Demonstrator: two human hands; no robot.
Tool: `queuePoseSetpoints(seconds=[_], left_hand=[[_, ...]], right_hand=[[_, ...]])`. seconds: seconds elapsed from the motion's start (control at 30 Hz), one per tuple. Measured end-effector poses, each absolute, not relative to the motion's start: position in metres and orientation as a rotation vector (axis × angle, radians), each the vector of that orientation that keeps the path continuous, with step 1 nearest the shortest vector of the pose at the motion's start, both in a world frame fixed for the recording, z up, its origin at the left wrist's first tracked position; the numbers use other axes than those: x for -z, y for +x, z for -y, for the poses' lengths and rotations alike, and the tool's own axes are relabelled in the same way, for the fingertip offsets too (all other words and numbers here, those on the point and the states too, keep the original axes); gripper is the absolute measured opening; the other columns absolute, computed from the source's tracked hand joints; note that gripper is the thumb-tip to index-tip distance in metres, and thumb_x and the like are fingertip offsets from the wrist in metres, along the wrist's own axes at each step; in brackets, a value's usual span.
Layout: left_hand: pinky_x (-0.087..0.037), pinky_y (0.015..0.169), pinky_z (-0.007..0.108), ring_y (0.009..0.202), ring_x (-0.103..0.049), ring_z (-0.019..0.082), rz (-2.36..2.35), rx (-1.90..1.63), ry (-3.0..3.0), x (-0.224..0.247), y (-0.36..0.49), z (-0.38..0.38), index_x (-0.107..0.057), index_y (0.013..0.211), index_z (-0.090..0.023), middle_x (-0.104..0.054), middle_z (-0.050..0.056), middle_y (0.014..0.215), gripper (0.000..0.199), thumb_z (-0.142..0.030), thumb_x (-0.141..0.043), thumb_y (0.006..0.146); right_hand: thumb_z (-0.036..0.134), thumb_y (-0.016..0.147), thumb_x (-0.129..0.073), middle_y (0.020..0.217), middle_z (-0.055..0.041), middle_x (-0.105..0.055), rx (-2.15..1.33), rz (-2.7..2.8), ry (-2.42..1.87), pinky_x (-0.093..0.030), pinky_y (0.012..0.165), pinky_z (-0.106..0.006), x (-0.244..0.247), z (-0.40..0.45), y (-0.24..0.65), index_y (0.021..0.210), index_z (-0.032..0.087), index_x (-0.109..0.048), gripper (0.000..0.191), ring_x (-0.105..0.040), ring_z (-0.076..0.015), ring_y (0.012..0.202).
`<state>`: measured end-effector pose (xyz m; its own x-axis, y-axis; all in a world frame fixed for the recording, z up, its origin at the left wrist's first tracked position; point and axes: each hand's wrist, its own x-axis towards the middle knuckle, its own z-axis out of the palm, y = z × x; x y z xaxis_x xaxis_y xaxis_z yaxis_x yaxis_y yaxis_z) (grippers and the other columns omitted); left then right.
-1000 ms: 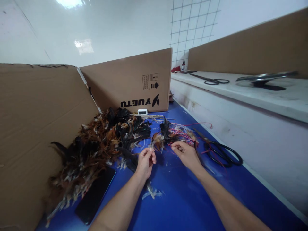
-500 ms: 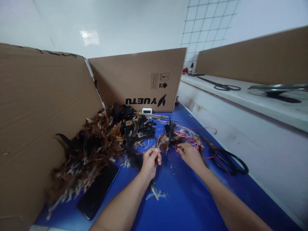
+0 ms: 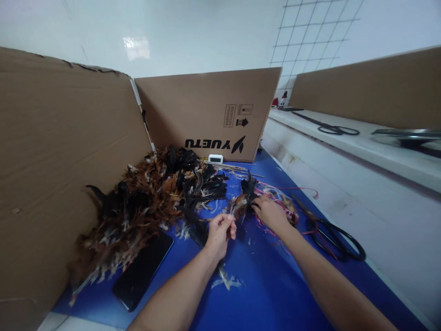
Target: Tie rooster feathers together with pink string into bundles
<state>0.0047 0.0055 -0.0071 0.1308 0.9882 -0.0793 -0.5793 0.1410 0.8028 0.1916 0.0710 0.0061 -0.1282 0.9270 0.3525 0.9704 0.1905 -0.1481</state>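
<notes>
My left hand point(image 3: 220, 233) pinches the pale quill end of a small bunch of feathers point(image 3: 245, 195), brown low down and black at the top. On the right side of that bunch, my right hand point(image 3: 272, 214) has its fingers bent together against the dark feathers; its fingertips are partly hidden. Pink and white strings point(image 3: 272, 192) lie tangled behind and under the right hand. Just left of my left hand is a dark feather bunch point(image 3: 196, 230). Pale scraps point(image 3: 225, 281) rest on the blue table below the left wrist.
A large heap of brown and black feathers point(image 3: 148, 202) leans along the cardboard wall point(image 3: 69, 151). A black phone point(image 3: 143, 271) lies in front of it. Black-handled scissors point(image 3: 339, 239) lie at right. Thin sticks point(image 3: 241, 169) and a small white digital device point(image 3: 215, 158) are near the box point(image 3: 206, 110).
The view has swung slightly left, so everything sits further right. My right hand has moved in closer to the feather bunch. My left hand keeps its pinch.
</notes>
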Motion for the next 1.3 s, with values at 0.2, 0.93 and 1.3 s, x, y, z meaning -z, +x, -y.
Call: queuePoseSetpoints(seconds=[0.2,0.93,1.3], left_hand=[[-0.031,0.042,0.02,0.041,-0.041,0.005,-0.727,-1.29,0.704,0.006,0.004,-0.006,-0.055,0.074,-0.012,-0.052,-0.002,0.056,0.031,-0.039,-0.07,0.068],[-0.032,0.042,0.019,0.042,-0.041,0.004,-0.746,-1.252,0.777,0.005,0.003,-0.005,-0.053,0.074,-0.013,-0.052,-0.003,0.057,0.025,-0.034,-0.067,0.073],[-0.033,0.041,0.018,0.042,-0.042,0.005,-0.758,-1.243,0.785,0.005,0.004,-0.005,-0.054,0.075,-0.013,-0.051,-0.003,0.056,0.026,-0.035,-0.067,0.074]], right_hand=[[0.022,0.082,-0.048,0.089,-0.0087,-0.069,0.071,2.129,-1.668,-0.046,0.075,-0.031,-0.009,-0.066,0.205,0.084,0.018,-0.069,0.021,-0.063,-0.0199,0.082],[0.019,0.084,-0.042,0.091,-0.0078,-0.065,-0.015,2.029,-1.427,-0.045,0.086,-0.035,0.003,-0.015,0.25,0.091,0.018,-0.065,0.024,-0.059,-0.021,0.091],[0.017,0.086,-0.044,0.086,-0.01,-0.058,0.433,2.198,-1.596,-0.041,0.076,-0.035,0.0,-0.02,0.233,0.082,0.017,-0.065,0.021,-0.053,-0.0233,0.084]])
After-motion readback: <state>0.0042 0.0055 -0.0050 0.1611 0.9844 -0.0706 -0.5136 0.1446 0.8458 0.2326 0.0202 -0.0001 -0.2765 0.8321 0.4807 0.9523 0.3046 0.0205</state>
